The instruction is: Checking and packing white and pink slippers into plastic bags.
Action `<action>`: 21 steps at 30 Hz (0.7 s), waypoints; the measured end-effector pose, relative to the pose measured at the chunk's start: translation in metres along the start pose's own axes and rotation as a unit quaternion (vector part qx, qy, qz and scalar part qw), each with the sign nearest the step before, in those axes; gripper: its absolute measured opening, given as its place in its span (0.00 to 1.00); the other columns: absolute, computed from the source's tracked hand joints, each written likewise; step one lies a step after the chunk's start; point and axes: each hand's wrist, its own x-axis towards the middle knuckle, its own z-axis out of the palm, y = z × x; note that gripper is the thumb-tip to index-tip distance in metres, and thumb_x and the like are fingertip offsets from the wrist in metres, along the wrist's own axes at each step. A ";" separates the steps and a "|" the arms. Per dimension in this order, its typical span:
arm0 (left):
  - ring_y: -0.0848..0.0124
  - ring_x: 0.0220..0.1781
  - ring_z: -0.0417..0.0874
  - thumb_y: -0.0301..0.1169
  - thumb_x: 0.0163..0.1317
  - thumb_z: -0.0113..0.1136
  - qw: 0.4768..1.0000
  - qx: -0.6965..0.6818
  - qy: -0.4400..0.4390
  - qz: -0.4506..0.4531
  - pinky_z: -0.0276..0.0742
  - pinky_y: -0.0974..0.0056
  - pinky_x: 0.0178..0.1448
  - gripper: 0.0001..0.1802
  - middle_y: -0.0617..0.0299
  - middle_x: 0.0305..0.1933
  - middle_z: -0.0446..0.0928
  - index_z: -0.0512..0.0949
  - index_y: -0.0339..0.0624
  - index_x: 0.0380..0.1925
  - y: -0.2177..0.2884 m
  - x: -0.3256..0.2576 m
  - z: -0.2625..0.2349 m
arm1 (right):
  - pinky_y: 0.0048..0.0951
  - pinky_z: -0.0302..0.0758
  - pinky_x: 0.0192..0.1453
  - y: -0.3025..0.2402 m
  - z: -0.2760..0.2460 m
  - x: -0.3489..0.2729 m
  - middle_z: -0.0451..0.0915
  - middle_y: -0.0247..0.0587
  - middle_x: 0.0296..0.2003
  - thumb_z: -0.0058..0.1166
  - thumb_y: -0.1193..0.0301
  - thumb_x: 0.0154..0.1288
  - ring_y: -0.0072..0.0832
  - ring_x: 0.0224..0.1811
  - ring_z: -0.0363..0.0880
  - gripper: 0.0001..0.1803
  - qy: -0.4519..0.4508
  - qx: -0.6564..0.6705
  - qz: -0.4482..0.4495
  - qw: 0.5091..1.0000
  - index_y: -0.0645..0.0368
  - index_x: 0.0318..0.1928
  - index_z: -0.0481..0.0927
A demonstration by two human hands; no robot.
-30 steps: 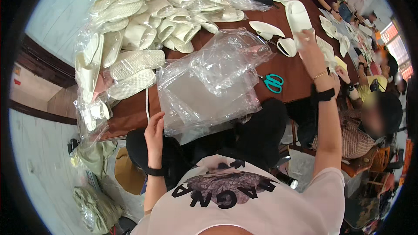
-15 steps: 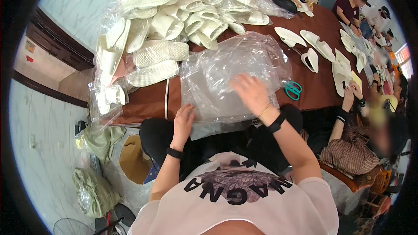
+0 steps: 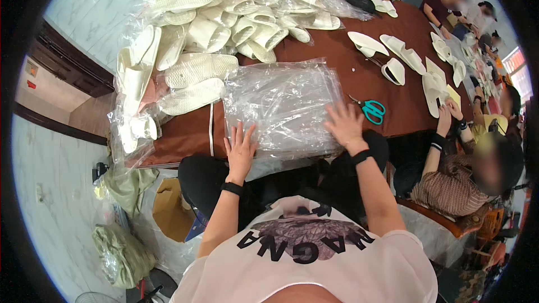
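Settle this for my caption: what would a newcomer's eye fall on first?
First, the big heap of white slippers, upper left on the brown-covered table. Then clear plastic, front and centre, with the left hand and right hand spread at its sides. Teal-handled scissors lie beside the right hand.

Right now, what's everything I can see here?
Piled slippers: many, white, far left of table
Loose slippers: several, white, table's right part
Flat plastic: count unclear, clear, between the hands
Scissors: one, teal handles, right of the plastic
Tablecloth: one, brown, under these
Open box: one, brown, floor at left
Sacks: two, pale green, floor at left
Other people: several, varied clothing, right and far side
Wristbands: two, black, on the wearer's wrists
Left hand: one, bare, at the plastic's near left corner
Right hand: one, bare, at the plastic's right edge
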 end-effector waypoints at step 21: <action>0.50 0.58 0.76 0.11 0.54 0.53 0.947 -0.246 0.100 0.180 0.76 0.57 0.55 0.26 0.50 0.59 0.72 0.76 0.43 0.53 0.084 -0.003 -0.108 | 0.46 0.63 0.65 -0.091 -0.178 -0.025 0.72 0.45 0.55 0.61 0.62 0.58 0.44 0.59 0.69 0.25 0.322 0.166 -0.292 0.885 0.54 0.55 0.75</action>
